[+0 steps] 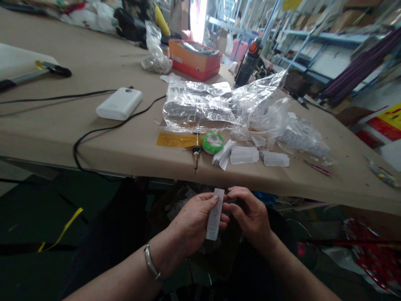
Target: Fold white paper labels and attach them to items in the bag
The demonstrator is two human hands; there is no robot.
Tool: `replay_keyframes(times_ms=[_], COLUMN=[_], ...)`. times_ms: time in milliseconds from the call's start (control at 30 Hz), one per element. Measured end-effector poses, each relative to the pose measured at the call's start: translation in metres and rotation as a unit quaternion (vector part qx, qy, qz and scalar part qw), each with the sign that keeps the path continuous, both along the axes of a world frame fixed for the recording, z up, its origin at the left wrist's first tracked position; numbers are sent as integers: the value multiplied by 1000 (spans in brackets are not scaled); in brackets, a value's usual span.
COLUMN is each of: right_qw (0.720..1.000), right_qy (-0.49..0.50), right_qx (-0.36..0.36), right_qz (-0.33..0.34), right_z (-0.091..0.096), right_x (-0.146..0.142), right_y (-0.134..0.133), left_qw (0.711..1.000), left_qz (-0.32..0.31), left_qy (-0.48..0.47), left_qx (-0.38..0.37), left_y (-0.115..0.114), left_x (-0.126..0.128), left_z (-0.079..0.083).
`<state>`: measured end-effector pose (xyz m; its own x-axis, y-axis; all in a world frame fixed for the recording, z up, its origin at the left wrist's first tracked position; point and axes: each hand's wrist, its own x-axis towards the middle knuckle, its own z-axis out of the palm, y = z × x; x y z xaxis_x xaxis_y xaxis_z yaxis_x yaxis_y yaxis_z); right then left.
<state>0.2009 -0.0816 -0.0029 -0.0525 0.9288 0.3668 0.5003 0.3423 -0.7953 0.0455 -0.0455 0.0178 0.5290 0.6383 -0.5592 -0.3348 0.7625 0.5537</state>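
Note:
My left hand [196, 217] is closed on a narrow white printed label [214, 217], its thumb pressed on the upper part. The label stands nearly upright, tilted slightly, in front of the table edge. Close to its right side is my right hand [250, 215], fingers curved, with thumb and index fingertip a little apart. Nothing shows between them. On the table above the hands lie a fanned bundle of labels [223, 155] and two flatter label stacks, one in the middle [244, 155] and one at the right [275, 159].
Near the table edge are a soldering iron-like tool [196, 154], a green tape roll [213, 142], amber film [175, 140] and tweezers [318, 168]. Behind lie clear plastic bags [203, 104], a white power bank [120, 103] with a black cable, and an orange box [194, 60].

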Motion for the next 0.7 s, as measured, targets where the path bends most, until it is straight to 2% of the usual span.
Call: replay_keyframes(times_ms=[67, 167, 267, 333, 467, 600, 700], right_qw=[990, 957, 931, 924, 938, 986, 998], right_qy=[80, 174, 231, 244, 219, 98, -41], right_qx=[-108, -230, -281, -294, -267, -133, -43], right_qz=[-27, 12, 21, 22, 21, 25, 36], right_z=[1, 3, 3, 1, 1, 4, 5], right_x=[0, -3, -9, -11, -12, -12, -13], right_y=[7, 15, 18, 17, 15, 11, 8], left_qw=[1000, 999, 998, 998, 997, 998, 998], left_qz=[-23, -40, -50, -61, -72, -65, -60], left_qy=[10, 14, 13, 11, 18, 3, 0], left_qx=[2, 12, 24, 31, 34, 28, 23], left_y=[-2, -5, -7, -7, -7, -6, -5], left_x=[-1, -2, -2, -3, -7, -9, -9], left_z=[4, 4, -2, -5, -8, -7, -7])
